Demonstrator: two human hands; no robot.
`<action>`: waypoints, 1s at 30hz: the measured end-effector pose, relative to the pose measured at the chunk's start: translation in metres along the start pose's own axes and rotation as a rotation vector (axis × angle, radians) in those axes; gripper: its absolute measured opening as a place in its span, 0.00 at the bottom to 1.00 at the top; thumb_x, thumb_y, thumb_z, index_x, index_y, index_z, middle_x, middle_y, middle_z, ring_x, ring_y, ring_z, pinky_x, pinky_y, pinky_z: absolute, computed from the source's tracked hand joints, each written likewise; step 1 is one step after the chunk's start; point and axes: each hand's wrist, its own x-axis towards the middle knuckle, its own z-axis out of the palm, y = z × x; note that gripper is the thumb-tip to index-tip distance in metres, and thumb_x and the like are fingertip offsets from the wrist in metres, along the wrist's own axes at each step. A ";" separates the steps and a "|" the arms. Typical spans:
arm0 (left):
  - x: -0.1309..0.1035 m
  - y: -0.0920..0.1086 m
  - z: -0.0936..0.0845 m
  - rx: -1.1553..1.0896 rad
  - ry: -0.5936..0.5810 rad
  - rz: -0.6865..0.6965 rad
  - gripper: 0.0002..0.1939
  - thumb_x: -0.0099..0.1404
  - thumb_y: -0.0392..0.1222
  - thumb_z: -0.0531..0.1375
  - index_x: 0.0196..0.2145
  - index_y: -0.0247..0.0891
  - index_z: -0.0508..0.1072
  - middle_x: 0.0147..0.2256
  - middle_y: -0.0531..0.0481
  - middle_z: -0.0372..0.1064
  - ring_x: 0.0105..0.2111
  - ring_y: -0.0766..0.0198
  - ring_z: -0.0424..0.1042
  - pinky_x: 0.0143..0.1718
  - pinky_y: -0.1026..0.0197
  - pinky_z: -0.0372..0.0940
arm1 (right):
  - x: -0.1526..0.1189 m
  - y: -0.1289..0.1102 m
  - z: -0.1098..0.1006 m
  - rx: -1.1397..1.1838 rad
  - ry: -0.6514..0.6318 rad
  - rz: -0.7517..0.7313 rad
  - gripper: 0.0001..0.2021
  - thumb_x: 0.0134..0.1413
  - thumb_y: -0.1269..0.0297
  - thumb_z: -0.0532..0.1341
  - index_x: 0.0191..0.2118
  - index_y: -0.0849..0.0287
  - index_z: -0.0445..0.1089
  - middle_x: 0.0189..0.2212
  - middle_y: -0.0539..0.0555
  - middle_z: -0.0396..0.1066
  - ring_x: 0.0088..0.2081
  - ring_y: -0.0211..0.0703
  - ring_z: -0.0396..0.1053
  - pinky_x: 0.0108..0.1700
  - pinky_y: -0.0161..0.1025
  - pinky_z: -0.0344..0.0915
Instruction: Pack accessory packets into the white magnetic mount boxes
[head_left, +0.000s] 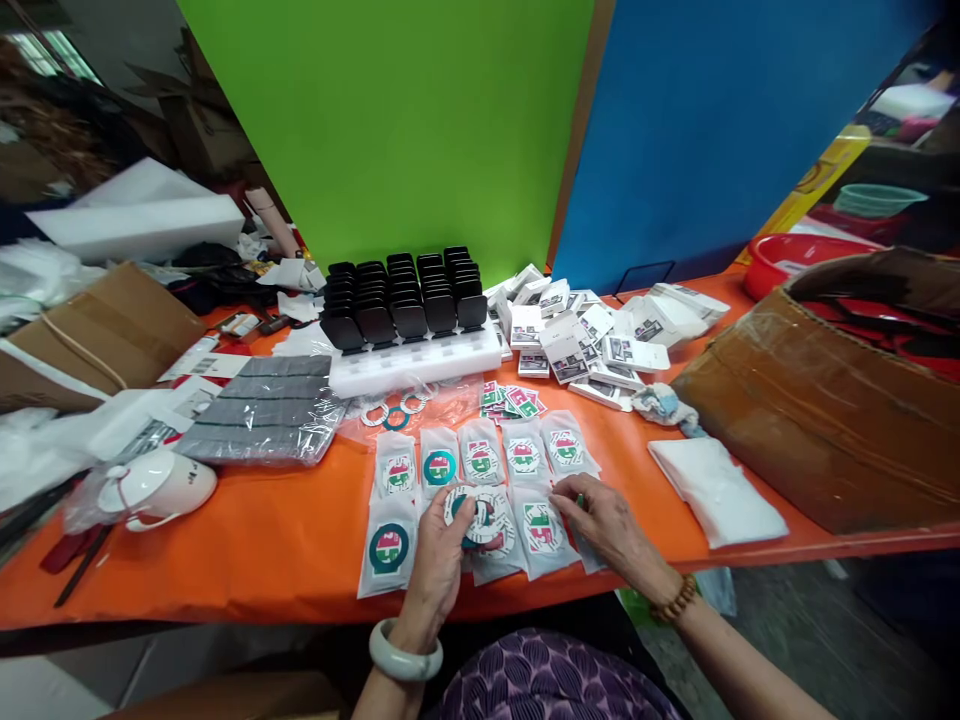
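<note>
Rings in white and teal are held in my left hand [444, 545], its thumb lying over the white ring [493, 512]. My right hand [600, 520] is at the right end of the front row, fingers pinched on something small and green, mostly hidden. Under and around both hands lie two rows of translucent pouches [373, 575]. On them are red and green cards, such as the one at front right [541, 527], several with a ring around or over the card. Behind the pouches are a pile of loose cards [517, 400] and a few loose rings [396, 418].
Black holders [409, 315] stand in white foam [416, 365] at the back. Small white boxes [566, 345] are heaped beside them. A cardboard box [810, 420] and white pouch stack [716, 490] are right; a white mug [176, 485] and grey wrapped pack [262, 415] left.
</note>
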 end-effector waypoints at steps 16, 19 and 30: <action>-0.010 -0.028 0.030 0.106 -0.229 -0.103 0.20 0.51 0.50 0.68 0.37 0.36 0.71 0.29 0.48 0.74 0.28 0.61 0.72 0.21 0.66 0.67 | -0.013 -0.021 -0.008 0.706 -0.272 0.403 0.21 0.37 0.47 0.68 0.27 0.60 0.67 0.17 0.44 0.65 0.14 0.27 0.47 0.17 0.31 0.41; -0.010 -0.030 0.029 0.084 -0.214 -0.100 0.20 0.49 0.50 0.69 0.36 0.36 0.71 0.27 0.50 0.72 0.26 0.63 0.70 0.21 0.66 0.66 | -0.016 -0.008 -0.018 0.685 -0.138 0.432 0.21 0.35 0.46 0.69 0.28 0.60 0.69 0.17 0.45 0.64 0.16 0.28 0.50 0.18 0.31 0.42; -0.002 -0.004 0.008 -0.081 -0.040 -0.090 0.19 0.50 0.45 0.69 0.38 0.38 0.70 0.32 0.52 0.73 0.31 0.62 0.76 0.30 0.63 0.70 | -0.029 0.042 -0.032 0.241 0.143 0.285 0.14 0.49 0.51 0.62 0.32 0.57 0.68 0.20 0.48 0.66 0.24 0.40 0.62 0.27 0.36 0.57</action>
